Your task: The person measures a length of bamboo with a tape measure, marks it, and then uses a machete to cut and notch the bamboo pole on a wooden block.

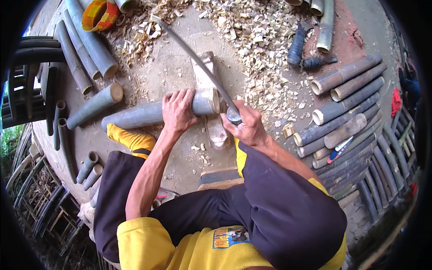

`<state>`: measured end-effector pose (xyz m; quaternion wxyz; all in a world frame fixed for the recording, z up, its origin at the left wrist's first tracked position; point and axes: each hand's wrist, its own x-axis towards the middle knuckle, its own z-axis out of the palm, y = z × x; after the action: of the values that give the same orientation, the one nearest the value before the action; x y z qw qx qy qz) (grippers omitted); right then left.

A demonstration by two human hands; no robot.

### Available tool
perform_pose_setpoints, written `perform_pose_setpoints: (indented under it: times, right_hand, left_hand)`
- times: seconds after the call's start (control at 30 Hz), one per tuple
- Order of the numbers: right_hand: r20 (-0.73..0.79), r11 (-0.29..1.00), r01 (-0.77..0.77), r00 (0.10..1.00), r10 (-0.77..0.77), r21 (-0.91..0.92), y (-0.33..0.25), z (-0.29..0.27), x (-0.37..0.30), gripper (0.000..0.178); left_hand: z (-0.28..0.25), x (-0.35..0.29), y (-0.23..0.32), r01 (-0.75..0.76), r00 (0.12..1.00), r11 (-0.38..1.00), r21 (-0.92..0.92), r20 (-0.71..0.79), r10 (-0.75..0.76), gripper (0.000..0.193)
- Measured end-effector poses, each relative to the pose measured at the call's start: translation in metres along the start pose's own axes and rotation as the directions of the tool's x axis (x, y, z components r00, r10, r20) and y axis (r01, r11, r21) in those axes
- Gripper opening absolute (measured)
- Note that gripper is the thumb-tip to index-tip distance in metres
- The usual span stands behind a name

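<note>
A thick grey-green bamboo tube (137, 115) lies across a pale wooden block (217, 135) in front of me. My left hand (179, 111) is closed over the tube near its right end, where the cut rim looks pale and chipped. In my right hand (249, 125) is a machete (194, 56), gripped by its handle just right of that rim. Its long, slightly curved dark blade slants up and left, away from me, passing beside the tube's end and over the block. Part of the block is hidden under the bamboo.
Pale wood chips (261, 49) cover the ground ahead. Many bamboo tubes (346, 74) are lined up at the right, with a blue-and-white tool (340, 149) on them. More bamboo (92, 38) and an orange-yellow ring (100, 15) lie at the far left. Two dark-wrapped objects (297, 45) lie far right.
</note>
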<state>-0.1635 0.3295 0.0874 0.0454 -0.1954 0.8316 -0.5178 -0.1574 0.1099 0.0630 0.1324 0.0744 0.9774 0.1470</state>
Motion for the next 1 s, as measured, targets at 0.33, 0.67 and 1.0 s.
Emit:
perform_pose_setpoints:
  times: [0.33,0.67,1.0]
  right_hand:
    - [0.018,1.000,0.010,1.000,-0.010,0.010,0.001,0.003,-0.004,0.025]
    - [0.029,1.000,-0.020,0.999,0.021,-0.017,-0.002,0.003,-0.004,0.028]
    - [0.051,0.994,-0.101,0.993,0.102,-0.029,-0.003,0.001,-0.008,0.031]
  left_hand:
    - [0.010,-0.007,0.001,-0.014,0.991,0.998,0.067,-0.135,0.023,0.076]
    - [0.015,-0.013,0.004,-0.003,0.975,0.998,0.060,-0.221,0.016,0.076]
    - [0.029,-0.025,0.004,0.019,0.948,0.990,0.141,-0.316,0.027,0.076]
